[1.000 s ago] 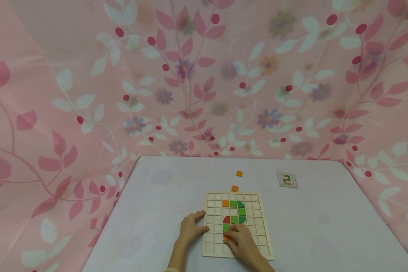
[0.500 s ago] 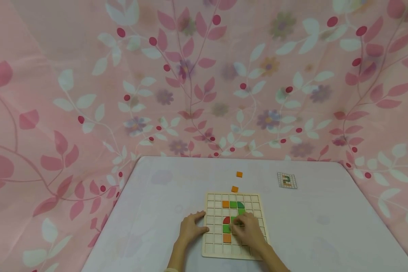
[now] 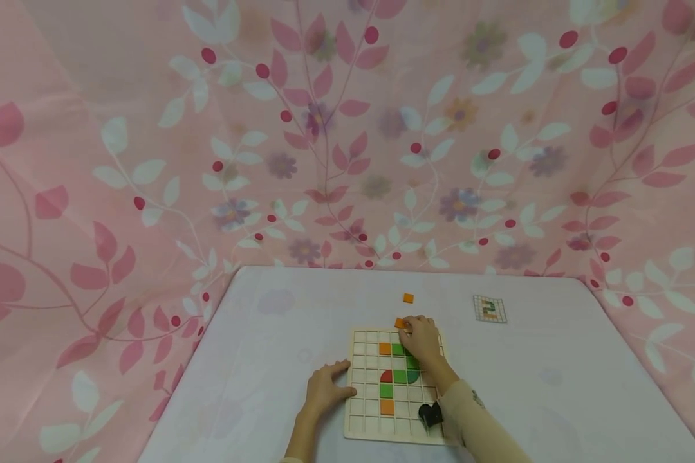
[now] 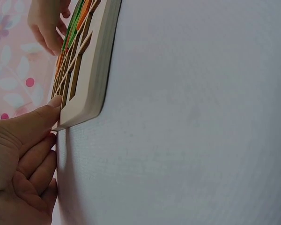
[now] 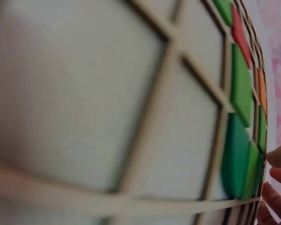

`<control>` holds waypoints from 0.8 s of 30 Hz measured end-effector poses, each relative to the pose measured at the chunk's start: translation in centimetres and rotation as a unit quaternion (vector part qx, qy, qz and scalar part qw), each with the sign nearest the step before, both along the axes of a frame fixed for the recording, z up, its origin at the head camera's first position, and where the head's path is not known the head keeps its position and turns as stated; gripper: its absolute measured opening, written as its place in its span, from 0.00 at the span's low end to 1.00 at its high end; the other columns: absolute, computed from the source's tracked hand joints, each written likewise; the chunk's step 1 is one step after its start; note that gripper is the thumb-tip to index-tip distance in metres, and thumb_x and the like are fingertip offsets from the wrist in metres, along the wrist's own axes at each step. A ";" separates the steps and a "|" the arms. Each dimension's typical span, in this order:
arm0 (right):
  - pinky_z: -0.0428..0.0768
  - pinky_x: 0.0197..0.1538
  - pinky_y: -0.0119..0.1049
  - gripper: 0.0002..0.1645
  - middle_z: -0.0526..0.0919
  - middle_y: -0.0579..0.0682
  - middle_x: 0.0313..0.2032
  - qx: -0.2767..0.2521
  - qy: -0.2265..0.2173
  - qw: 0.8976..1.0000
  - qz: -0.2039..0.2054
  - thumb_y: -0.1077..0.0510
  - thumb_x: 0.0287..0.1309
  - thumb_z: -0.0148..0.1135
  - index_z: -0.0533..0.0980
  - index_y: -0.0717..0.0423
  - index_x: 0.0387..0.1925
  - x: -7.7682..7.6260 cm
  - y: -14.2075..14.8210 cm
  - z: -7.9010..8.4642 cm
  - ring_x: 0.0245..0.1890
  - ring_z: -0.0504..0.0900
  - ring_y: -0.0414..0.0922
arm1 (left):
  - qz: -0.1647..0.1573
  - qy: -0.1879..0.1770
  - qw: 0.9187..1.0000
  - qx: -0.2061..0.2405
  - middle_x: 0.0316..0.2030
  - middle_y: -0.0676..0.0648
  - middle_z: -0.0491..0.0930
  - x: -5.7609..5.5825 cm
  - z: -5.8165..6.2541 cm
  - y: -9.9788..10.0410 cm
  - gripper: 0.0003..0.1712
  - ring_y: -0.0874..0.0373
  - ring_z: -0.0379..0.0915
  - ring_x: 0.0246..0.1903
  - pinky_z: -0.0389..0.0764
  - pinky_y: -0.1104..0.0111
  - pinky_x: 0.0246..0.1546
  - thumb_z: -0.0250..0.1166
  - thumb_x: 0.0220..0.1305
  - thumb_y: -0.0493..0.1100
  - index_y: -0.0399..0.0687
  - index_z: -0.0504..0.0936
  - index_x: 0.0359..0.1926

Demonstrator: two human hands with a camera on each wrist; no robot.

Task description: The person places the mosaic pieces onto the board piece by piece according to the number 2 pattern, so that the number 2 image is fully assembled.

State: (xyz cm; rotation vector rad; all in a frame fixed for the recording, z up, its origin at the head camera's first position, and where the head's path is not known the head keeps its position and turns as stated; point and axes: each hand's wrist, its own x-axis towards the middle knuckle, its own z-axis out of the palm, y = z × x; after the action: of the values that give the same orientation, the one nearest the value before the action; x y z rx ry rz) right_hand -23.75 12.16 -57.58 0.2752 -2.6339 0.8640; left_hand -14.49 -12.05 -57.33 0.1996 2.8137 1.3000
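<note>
A wooden grid board [image 3: 394, 440] bears green, orange and red tiles in its cells. At its left edge rests my left hand [image 3: 326, 388]; in the left wrist view the thumb [image 4: 37, 119] touches the rim, with the other fingers loosely bent beside it. My right hand [image 3: 423, 337] is over the board's far edge, fingertips at a loose orange square tile [image 3: 400, 323] and partly covering it. No tile shows gripped in that hand. A red quarter-round tile [image 3: 387, 376] and a dark green one [image 3: 413, 378] lie in the middle. The hand and forearm hide the board's right side.
Another orange square tile [image 3: 408, 298] lies farther back on the white table [image 3: 255, 386]. A small pattern card [image 3: 490, 309] with a figure like a 2 is at the back right. A pink floral cloth [image 3: 347, 161] stands behind the table.
My right hand has left the orange tile in the lower part of the board and moved away from me, to the loose orange tile beyond the far edge. The left hand stays put.
</note>
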 end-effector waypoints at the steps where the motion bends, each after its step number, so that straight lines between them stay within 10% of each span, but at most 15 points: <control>1: 0.76 0.37 0.55 0.13 0.81 0.61 0.35 0.004 -0.018 1.000 0.000 0.61 0.49 0.64 0.81 0.63 0.38 -0.5 0.0 0.2 0.36 0.77 0.59 | 0.000 -0.001 1.000 0.001 0.54 0.39 0.77 0.0 0.0 0.0 0.35 0.37 0.70 0.56 0.62 0.39 0.57 0.76 0.39 0.43 0.40 0.79 0.53; 14: 0.79 0.44 0.49 0.17 0.82 0.59 0.38 -0.007 -0.149 0.988 0.042 0.60 0.51 0.66 0.80 0.66 0.42 -2.2 0.6 2.3 0.40 0.80 0.55 | 0.004 -0.005 1.000 0.003 0.54 0.39 0.77 -0.1 -0.1 -0.1 0.35 0.35 0.69 0.57 0.60 0.37 0.57 0.76 0.38 0.43 0.41 0.79 0.53; 24: 0.79 0.29 0.45 0.18 0.82 0.55 0.29 0.027 -0.167 0.983 -0.069 0.51 0.48 0.64 0.78 0.62 0.36 -2.3 -0.6 1.9 0.26 0.78 0.50 | 0.001 0.002 1.000 0.005 0.53 0.40 0.78 0.0 -0.1 -0.1 0.35 0.38 0.71 0.56 0.62 0.39 0.56 0.77 0.38 0.42 0.39 0.79 0.52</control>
State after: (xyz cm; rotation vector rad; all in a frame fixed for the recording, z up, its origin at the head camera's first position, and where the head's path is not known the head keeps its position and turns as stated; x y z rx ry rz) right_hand -26.03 11.53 -55.64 -0.0469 -2.9460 0.8549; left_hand -14.45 -12.12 -57.42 0.1991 2.8128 1.3153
